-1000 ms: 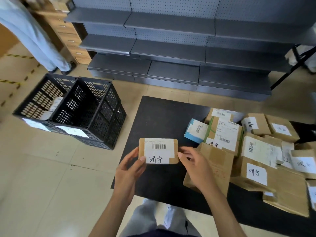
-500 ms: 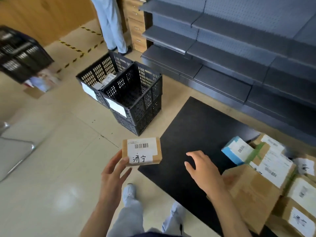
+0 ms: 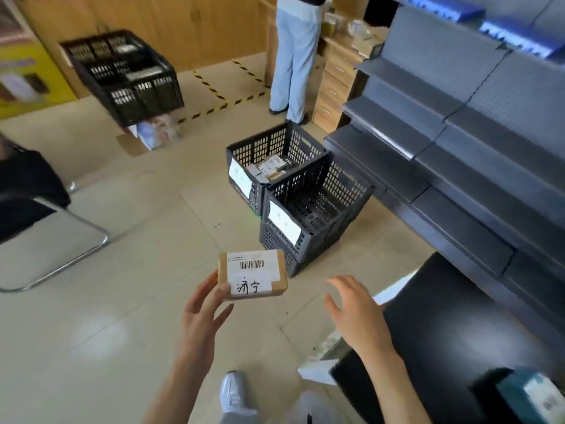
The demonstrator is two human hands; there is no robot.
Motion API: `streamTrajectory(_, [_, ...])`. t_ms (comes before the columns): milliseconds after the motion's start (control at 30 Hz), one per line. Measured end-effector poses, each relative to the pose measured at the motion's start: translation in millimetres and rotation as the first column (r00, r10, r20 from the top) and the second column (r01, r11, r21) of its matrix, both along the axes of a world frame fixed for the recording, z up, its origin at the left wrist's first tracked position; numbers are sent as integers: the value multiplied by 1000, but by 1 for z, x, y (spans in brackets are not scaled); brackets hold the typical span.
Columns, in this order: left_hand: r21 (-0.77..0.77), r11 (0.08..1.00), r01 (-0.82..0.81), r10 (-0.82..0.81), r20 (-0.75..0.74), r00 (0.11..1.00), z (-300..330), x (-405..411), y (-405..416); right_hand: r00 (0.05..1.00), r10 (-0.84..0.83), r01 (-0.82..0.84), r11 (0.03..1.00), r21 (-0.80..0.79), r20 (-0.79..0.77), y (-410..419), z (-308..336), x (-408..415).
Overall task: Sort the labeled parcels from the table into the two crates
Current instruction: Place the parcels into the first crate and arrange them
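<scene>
The left hand (image 3: 205, 310) has its grip on a small brown parcel (image 3: 252, 275), pinched at its left end and held in the air over the floor, label up. The right hand (image 3: 354, 313) hangs released, fingers spread, holding nothing, beside the black desk (image 3: 434, 325). This looks like the carrying step: next, match the handwritten label to the near crate (image 3: 318, 209) or the far crate (image 3: 275, 160), then drop it in.

Left hand (image 3: 203, 313) gripping, right hand (image 3: 354, 313) spread.

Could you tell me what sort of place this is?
Probably a parcel sorting room or small depot: a barcoded parcel in the left hand, labeled black crates on the floor, and grey metal shelving.
</scene>
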State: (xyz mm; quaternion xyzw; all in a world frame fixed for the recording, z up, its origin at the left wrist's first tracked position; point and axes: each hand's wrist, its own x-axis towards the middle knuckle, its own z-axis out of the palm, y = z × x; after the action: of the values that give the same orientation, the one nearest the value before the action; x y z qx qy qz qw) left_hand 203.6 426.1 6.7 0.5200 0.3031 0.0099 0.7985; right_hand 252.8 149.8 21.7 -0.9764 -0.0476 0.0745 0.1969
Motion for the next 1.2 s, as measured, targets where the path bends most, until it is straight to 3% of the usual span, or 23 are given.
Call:
streamTrajectory(267, [26,998,-50,50,4,999,-15,77,75,998,57,-57,998,-32,-4,74,-8,94])
streamTrajectory(800, [93,996,2,0,-23,1000,-15,337,153,999,15,-12,997,71,-45,165,-25,343])
streamTrajectory(1200, [74,982,172,-167,-72,983,-54,530,268,982,-134,131,991,-32,-135,254,-45,486])
